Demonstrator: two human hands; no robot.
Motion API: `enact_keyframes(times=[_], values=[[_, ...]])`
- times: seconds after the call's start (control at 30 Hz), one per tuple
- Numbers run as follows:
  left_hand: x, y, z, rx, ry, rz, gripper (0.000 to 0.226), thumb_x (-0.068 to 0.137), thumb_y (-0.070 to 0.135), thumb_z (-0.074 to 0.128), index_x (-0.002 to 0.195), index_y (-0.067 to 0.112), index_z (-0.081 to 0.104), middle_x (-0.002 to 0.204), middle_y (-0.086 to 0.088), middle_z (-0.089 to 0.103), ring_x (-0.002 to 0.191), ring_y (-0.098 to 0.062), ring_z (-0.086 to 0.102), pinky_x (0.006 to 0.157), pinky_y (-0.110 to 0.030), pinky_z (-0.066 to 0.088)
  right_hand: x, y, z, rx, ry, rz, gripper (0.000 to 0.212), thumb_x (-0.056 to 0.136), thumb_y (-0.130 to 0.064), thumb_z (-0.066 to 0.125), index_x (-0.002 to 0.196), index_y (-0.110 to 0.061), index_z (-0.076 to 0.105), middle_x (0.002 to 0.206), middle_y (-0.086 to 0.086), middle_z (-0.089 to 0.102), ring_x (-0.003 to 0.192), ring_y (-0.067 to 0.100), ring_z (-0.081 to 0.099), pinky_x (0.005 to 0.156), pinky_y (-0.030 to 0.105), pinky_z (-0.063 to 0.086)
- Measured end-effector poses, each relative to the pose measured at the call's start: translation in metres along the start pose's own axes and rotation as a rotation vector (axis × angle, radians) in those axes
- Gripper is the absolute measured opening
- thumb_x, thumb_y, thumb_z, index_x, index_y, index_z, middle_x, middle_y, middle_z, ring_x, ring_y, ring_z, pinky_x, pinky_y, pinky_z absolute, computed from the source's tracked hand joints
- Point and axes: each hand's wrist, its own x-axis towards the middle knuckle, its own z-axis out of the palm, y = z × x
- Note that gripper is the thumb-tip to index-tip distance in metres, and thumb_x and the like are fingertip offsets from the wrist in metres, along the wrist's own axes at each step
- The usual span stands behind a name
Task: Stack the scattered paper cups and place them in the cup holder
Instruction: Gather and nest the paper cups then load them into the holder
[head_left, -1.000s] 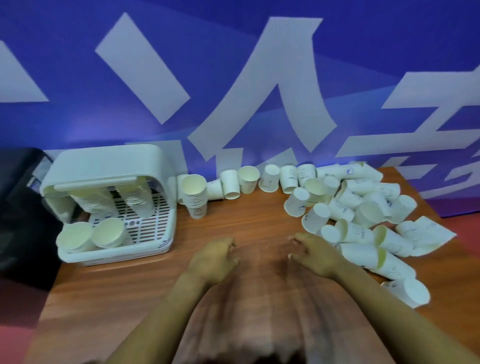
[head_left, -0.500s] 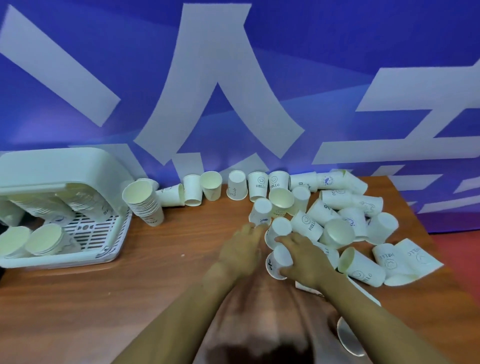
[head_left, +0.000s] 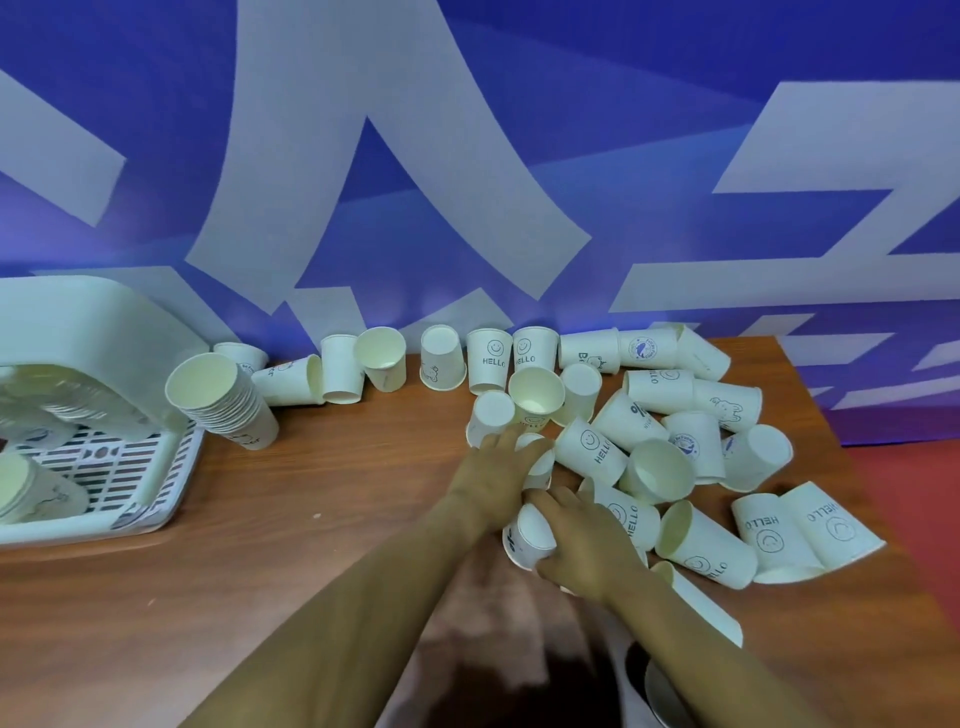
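Right hand curled around a white paper cup with dark print, fingers over its upper side and thumb underneath, cup lying on its side with its base toward the camera. Left hand just beyond and to the left of that grip, palm down, fingers stretched onto a second small white paper cup lying on the brown wooden tabletop; whether closed around that cup or only resting on it could not be told. Both held cups almost touching each other.

Directly past the left fingertips: an upturned white cup and an open white cup with its mouth facing up. To the right of the grip, a loose heap of white "HELLO" smiley paper cups, most on their sides, some leaning on one another, reaching toward the table's right edge. Farther beyond, a row of white paper cups along the blue-and-white printed wall, some upright, some inverted, some tipped.

Well to the left of the hands, a leaning nested stack of white paper cups, touching the corner of the pale green plastic cup holder with slotted tray and hooded lid. Inside the holder, more stacked cups, partly hidden by the lid.
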Motion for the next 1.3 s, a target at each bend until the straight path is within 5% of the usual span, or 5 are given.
enact_keyframes(times=[0.63,0.87,1.03,1.17,1.3], values=[[-0.093,-0.054,0.003,-0.100,0.037,-0.257,0.053,0.085,0.032,0.062,0.132,0.022,0.041,0.131,-0.001,0.041,0.116,-0.027,0.044,0.087,-0.036,0.045,-0.021,-0.036,-0.021,0.342,0.086,0.086,0.055,0.068,-0.029,0.069,0.112,-0.031,0.035,0.110,-0.009,0.049,0.095,0.013,0.044,0.072,0.034,0.046],[-0.163,-0.078,-0.012,-0.282,0.218,-0.357,0.050,0.076,0.041,0.071,0.114,0.020,0.044,0.113,0.003,0.046,0.102,-0.022,0.051,0.076,-0.033,0.045,-0.027,-0.073,-0.024,0.313,0.050,0.008,0.078,0.073,-0.035,0.070,0.140,-0.032,0.031,0.131,-0.003,0.037,0.123,0.017,0.042,0.098,0.035,0.041],[-0.208,-0.099,-0.012,-0.414,0.245,-0.430,0.049,0.075,0.036,0.073,0.100,0.018,0.035,0.106,-0.001,0.049,0.091,-0.022,0.049,0.073,-0.034,0.044,-0.024,-0.114,-0.017,0.302,0.081,0.027,0.081,0.066,-0.042,0.070,0.135,-0.031,0.030,0.124,-0.006,0.049,0.112,0.020,0.052,0.085,0.034,0.045],[-0.235,-0.128,-0.016,-0.405,0.193,-0.431,0.071,0.077,0.035,0.070,0.134,0.014,0.034,0.135,-0.005,0.039,0.115,-0.026,0.051,0.090,-0.034,0.046,-0.017,-0.155,-0.013,0.268,0.130,0.004,0.067,0.063,-0.044,0.069,0.122,-0.031,0.041,0.114,-0.010,0.053,0.104,0.016,0.054,0.082,0.033,0.047],[-0.261,-0.168,-0.030,-0.351,0.177,-0.404,0.071,0.079,0.042,0.068,0.135,0.012,0.038,0.127,-0.004,0.032,0.107,-0.024,0.053,0.089,-0.029,0.042,-0.008,-0.203,-0.009,0.256,0.127,-0.005,0.067,0.069,-0.046,0.066,0.131,-0.037,0.042,0.125,-0.011,0.050,0.114,0.014,0.048,0.090,0.030,0.043]])
